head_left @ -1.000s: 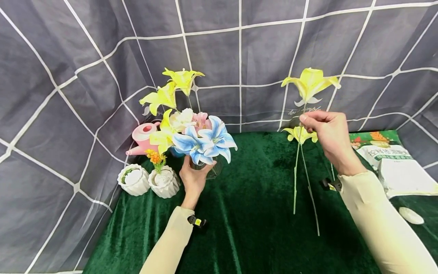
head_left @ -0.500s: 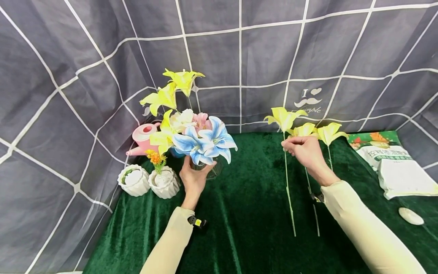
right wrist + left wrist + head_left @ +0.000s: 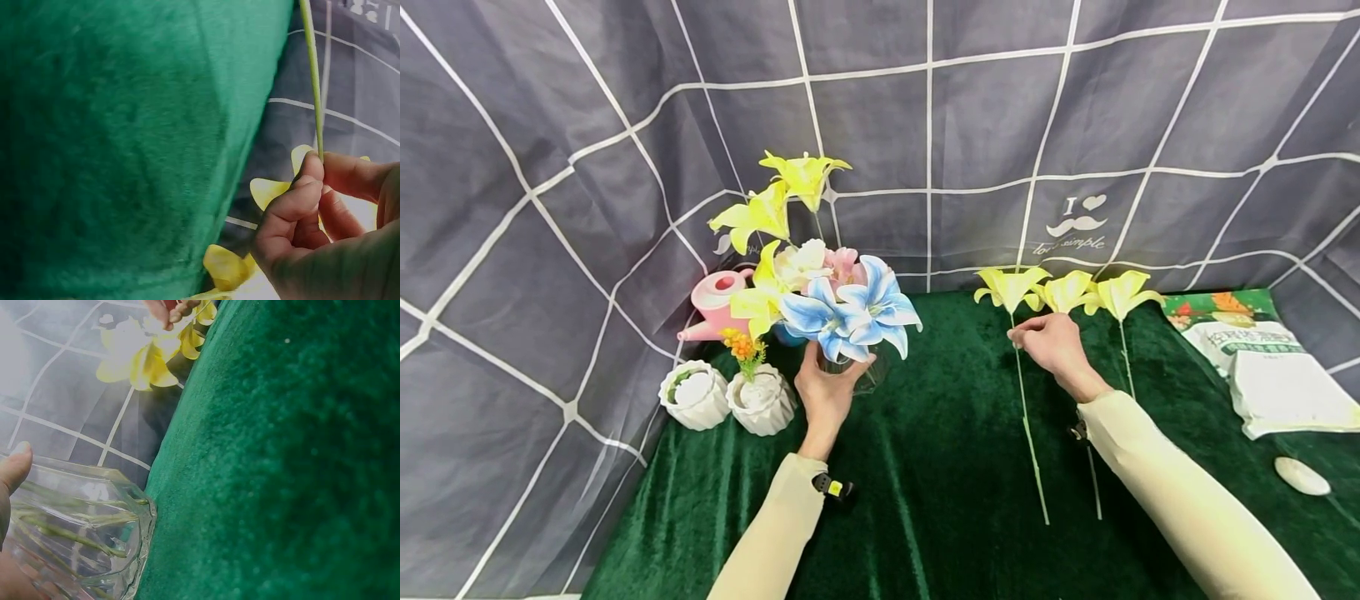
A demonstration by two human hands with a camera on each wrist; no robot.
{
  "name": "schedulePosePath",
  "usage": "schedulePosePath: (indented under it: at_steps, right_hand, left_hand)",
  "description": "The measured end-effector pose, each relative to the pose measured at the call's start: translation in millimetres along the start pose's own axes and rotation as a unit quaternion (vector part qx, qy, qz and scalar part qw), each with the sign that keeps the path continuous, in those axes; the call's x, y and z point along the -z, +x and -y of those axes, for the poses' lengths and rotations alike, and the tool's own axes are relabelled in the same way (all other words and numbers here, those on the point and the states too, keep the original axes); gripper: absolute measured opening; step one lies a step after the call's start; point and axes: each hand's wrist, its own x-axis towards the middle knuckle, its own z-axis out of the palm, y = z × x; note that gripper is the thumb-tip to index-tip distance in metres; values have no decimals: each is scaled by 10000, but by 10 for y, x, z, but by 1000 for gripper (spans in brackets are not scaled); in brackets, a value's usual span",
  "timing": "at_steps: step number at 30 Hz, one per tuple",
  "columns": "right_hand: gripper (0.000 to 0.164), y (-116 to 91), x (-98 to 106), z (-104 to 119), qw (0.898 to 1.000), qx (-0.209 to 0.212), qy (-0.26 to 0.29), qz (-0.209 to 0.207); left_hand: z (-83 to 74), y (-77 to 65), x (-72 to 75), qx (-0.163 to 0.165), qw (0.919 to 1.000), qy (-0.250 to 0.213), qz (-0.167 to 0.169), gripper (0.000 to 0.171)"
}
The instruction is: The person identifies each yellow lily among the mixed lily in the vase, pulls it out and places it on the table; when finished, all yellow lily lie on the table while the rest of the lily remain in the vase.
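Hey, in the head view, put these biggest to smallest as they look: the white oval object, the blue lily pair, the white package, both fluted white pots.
1. White package
2. Blue lily pair
3. Left pot and right pot: too alike to rank apart
4. White oval object

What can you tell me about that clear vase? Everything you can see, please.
The clear vase looks like glass or hard plastic, with angled, faceted sides. Several green stems show through its wall, and blue flowers overhang its top in the head view. The left hand grips it. It looks upright, its base apparently on the green cloth. Whether it holds water is hard to tell.
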Motion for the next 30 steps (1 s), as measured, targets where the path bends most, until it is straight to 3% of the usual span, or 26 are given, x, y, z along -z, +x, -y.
schedulePosePath:
  at_steps: [11,30]
  right_hand:
    - [23,111,-99,-82,9993,229,-295,81]
    - [24,155,-135,-105,9984,81,-455,312]
  left_hand:
    - [6,4,-1,-103,9999,-26,-48,70]
    - [3,2,3,-49,10000,22,-10,72]
